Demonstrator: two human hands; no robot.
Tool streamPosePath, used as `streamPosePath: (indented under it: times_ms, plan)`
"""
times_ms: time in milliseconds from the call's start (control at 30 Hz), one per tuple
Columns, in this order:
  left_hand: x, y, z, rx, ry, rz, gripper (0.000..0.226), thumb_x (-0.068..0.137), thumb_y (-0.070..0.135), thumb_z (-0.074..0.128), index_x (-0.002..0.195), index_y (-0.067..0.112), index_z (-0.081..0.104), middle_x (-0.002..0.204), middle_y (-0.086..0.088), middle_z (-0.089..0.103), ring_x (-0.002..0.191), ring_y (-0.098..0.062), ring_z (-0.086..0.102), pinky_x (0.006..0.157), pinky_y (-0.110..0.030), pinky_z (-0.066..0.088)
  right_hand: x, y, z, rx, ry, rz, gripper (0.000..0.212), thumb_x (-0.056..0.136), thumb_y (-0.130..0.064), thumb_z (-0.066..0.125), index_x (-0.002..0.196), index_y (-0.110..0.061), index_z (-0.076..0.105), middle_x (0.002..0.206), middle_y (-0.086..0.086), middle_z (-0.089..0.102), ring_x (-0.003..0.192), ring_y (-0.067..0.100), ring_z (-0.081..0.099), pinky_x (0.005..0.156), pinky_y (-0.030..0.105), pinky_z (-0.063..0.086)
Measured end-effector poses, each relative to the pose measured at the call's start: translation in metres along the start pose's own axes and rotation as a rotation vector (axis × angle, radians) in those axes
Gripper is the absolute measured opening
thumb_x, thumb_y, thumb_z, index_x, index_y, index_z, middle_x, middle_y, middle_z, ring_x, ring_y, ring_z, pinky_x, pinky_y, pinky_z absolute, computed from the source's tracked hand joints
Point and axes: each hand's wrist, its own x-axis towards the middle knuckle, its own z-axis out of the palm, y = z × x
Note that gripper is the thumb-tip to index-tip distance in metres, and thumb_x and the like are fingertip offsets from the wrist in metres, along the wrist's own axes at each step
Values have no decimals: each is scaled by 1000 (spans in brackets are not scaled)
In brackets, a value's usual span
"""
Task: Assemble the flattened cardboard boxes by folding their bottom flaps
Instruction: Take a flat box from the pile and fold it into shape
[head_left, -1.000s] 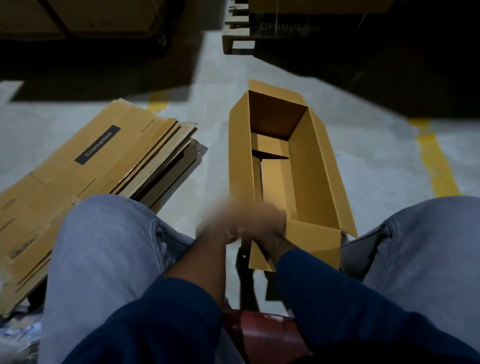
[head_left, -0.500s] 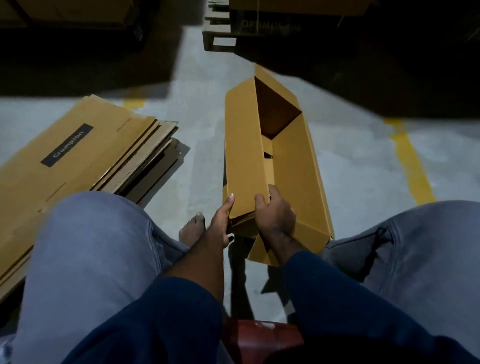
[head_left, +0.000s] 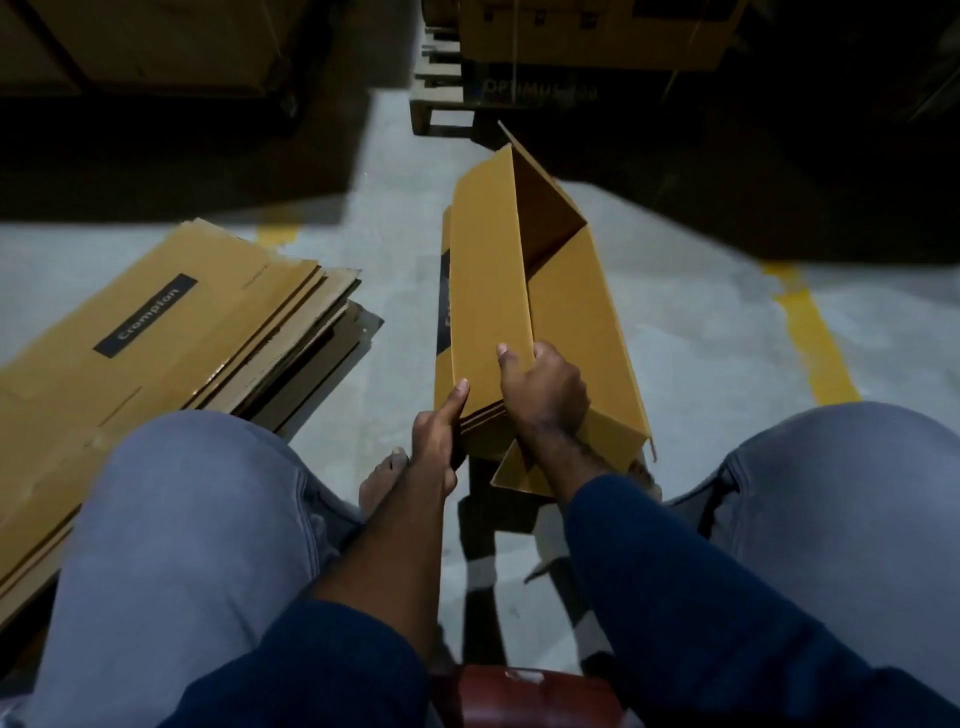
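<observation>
From the head camera, a seated person looks down between two knees in grey trousers at a long cardboard box (head_left: 493, 291) held out over the concrete floor (head_left: 701, 332). The box is partly opened, tilted with its far end up and away; its open mouth faces right, showing the shadowed inside, and a dark printed strip runs along its left face.

The right hand (head_left: 545, 395) grips the near end of the box from above, its fingers (head_left: 506, 358) curled and pressed down on the top panel, the thumb side wrapped over the panel's right edge. The left hand (head_left: 441, 431) is at the near left corner, thumb up against the top panel; its other fingers are hidden under the box, so it probably pinches the layered flap edges there, though I cannot tell for sure. A loose bottom flap (head_left: 524, 473) hangs open below the right wrist.

To the left, on the floor, lies a stack of flattened boxes (head_left: 156, 343), the top one bearing a dark "Crompton" label (head_left: 145, 316). A bare foot (head_left: 382, 478) shows beside the left wrist. A yellow floor line (head_left: 815, 338) runs at right, and a pallet (head_left: 441, 78) carrying more cartons stands in the dark beyond.
</observation>
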Motion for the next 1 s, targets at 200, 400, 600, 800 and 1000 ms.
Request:
streamPosePath:
  times_ms: [200, 400, 600, 800, 1000]
  plan:
    - [-39, 69, 16, 59, 343, 468, 70, 67, 53, 89, 120, 19, 59, 108, 0, 69, 98, -21, 68, 72, -30, 56, 23, -30, -4, 567, -18, 122, 42, 88, -51, 74, 100, -11, 70, 93, -2, 72, 89, 19, 69, 67, 29, 57]
    - [-67, 126, 49, 708, 628, 1035, 98, 59, 76, 78, 130, 13, 56, 129, -6, 59, 121, -26, 51, 101, -43, 42, 35, -27, 2, 1447, -146, 521, 40, 84, -26, 83, 115, -4, 72, 107, 19, 76, 97, 39, 74, 86, 53, 61]
    - [-45, 80, 58, 1123, 307, 937, 86, 71, 66, 79, 138, 20, 50, 140, 0, 52, 132, -24, 44, 113, -44, 35, 20, 48, 48, 1167, -235, 881, 54, 97, -58, 54, 123, -12, 68, 116, 16, 74, 103, 37, 72, 92, 53, 58]
    - [-22, 10, 44, 1317, -290, 405, 46, 88, 46, 71, 125, 22, 61, 131, 0, 60, 115, -22, 58, 101, -44, 50, 19, 81, 40, 804, -321, 815, 55, 104, -56, 46, 141, -16, 55, 132, 10, 62, 119, 35, 59, 102, 43, 48]
    - [-9, -26, 42, 1383, -312, 338, 41, 98, 28, 62, 136, 15, 59, 136, -8, 62, 121, -27, 58, 99, -36, 50, 23, 80, 35, 312, -417, 398, 74, 96, -35, 67, 161, -25, 31, 161, 7, 39, 138, 35, 47, 106, 35, 45]
